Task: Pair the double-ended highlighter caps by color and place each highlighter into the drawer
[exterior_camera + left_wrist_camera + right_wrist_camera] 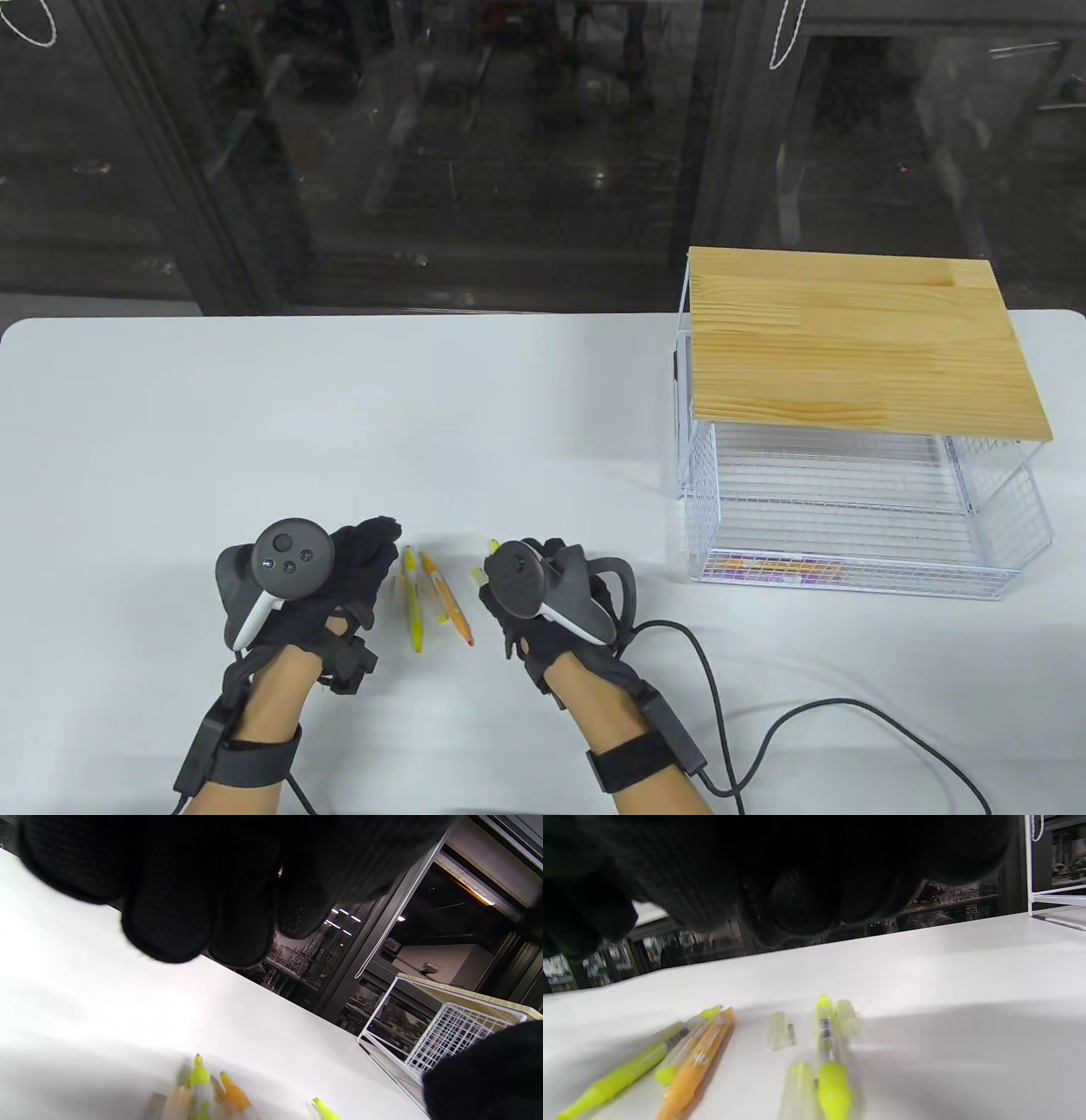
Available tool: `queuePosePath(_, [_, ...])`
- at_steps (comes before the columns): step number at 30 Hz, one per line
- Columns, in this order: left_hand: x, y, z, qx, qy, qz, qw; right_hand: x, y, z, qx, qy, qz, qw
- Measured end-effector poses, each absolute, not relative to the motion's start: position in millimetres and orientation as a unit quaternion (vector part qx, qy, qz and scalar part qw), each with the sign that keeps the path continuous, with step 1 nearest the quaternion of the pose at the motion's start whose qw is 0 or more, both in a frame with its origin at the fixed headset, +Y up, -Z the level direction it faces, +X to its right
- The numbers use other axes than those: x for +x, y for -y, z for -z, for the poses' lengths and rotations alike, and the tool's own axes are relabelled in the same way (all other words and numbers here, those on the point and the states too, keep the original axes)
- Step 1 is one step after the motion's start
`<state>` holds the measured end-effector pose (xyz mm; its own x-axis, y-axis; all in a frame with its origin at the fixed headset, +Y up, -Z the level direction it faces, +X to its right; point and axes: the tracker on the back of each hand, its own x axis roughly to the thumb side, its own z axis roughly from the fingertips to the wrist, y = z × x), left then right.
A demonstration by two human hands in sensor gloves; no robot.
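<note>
The right hand (543,594) hides most of a yellow highlighter (826,1052) in the table view; only its tip shows past the knuckles. That highlighter is cut off by the bottom edge of the right wrist view, as are the orange highlighter (691,1065) and the second yellow highlighter (632,1069) to its left. The loose caps (781,1030) beside it are blurred, so their colours cannot be told. In the left wrist view the highlighters run off the bottom edge and are smeared. The wire drawer (857,518), well to the right, holds small purple and orange things (776,567), too small to identify. The fingers (169,916) of both hands are dark and blurred in the wrist views, so their curl cannot be told.
</note>
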<state>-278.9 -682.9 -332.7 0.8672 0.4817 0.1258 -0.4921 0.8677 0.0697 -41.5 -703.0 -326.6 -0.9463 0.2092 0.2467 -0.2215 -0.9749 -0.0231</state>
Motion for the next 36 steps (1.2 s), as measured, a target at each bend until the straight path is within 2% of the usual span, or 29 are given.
queuePosePath(5, [-285,686,335,0.045,0.037,-0.251,0.966,-78,704,340,0.110,0.001,-0.993,0.031])
queuePosePath(9, [-290,688,337,0.042,0.026,-0.246,0.968,-98,713,349,0.093,-0.045,-0.995,0.012])
queuePosePath(13, [-293,689,337,0.040,0.020,-0.245,0.969,-109,721,355,0.082,-0.057,-0.995,-0.002])
queuePosePath(21, [-293,689,337,0.036,0.022,-0.244,0.969,-114,729,357,0.073,-0.073,-0.994,-0.026])
queuePosePath(36, [-292,690,337,0.031,0.022,-0.238,0.971,-111,731,355,0.072,-0.051,-0.994,-0.063])
